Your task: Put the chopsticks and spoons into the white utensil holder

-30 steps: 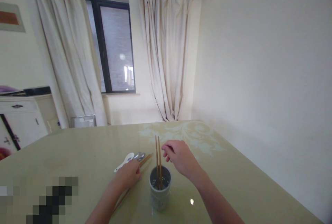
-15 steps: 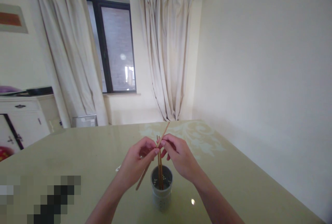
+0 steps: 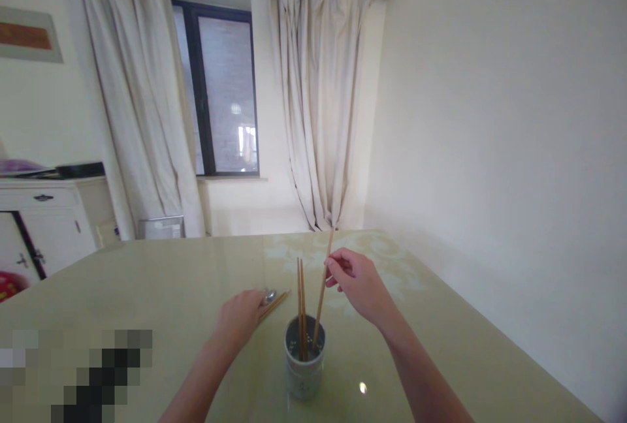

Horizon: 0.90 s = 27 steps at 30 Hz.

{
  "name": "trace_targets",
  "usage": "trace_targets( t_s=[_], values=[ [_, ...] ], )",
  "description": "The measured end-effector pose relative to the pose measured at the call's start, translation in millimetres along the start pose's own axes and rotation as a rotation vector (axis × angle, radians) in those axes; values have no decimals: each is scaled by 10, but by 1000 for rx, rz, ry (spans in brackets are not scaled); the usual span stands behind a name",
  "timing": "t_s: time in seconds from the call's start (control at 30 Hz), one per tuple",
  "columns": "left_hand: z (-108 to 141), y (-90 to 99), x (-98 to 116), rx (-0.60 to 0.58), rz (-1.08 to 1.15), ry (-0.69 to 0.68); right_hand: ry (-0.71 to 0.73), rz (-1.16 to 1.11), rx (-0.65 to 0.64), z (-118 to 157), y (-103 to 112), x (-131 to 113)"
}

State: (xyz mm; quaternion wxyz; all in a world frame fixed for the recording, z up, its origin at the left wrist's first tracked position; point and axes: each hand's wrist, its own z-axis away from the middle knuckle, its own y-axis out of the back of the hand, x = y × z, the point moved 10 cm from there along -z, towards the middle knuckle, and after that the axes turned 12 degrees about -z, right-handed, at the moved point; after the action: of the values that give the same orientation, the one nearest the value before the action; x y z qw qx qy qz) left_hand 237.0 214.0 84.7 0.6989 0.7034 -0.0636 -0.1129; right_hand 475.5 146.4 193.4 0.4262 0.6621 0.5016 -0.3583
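My right hand (image 3: pixel 355 282) pinches a wooden chopstick (image 3: pixel 323 289), whose lower end is inside the grey utensil holder (image 3: pixel 304 371). The chopstick leans to the right and its top sticks up past my fingers. More chopsticks (image 3: pixel 301 299) stand nearly upright in the same holder. To the left, my left hand (image 3: pixel 241 315) is low over the table beside other chopsticks (image 3: pixel 274 305) and a shiny metal spoon (image 3: pixel 269 296). Its fingertips are hidden behind the hand, so whether it grips any of these does not show.
The glossy pale green table (image 3: pixel 171 292) carries all of this, with a white wall (image 3: pixel 499 149) along its right side. Beyond its far edge are curtains (image 3: pixel 318 96) and a window (image 3: pixel 228 90). A white cabinet (image 3: pixel 53 214) stands at far left.
My hands have parted. The chopstick that both were holding is now in my right hand alone, its end lowered into the holder. My left hand has moved down and left to the table.
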Motion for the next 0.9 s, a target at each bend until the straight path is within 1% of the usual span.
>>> trace_targets(
  t_s=[0.1, 0.17, 0.23, 0.37, 0.5, 0.7, 0.83, 0.9],
  values=[
    [-24, -210, -63, -66, -61, 42, -43, 80, -81, 7, -165, 158],
    [-27, -283, -84, -87, -59, 51, -72, 124, -128, 23, -271, 238],
    [-30, -316, -94, -88, -42, 47, -100, 176, -152, 39, -335, 288],
    [-39, -362, -125, -99, -21, 50, -119, 260, -143, 40, -329, 290],
    [-49, -402, -126, -114, -13, 36, -91, 269, -125, 29, -286, 232],
    [-35, -451, -87, -141, -40, 5, -71, 262, -129, 54, -317, 170],
    [-10, -414, -39, -136, -37, -17, -52, 266, -141, 65, -345, 126],
    [-5, -343, -51, -120, -25, -18, -41, 267, -140, 67, -343, 105]
  ],
)
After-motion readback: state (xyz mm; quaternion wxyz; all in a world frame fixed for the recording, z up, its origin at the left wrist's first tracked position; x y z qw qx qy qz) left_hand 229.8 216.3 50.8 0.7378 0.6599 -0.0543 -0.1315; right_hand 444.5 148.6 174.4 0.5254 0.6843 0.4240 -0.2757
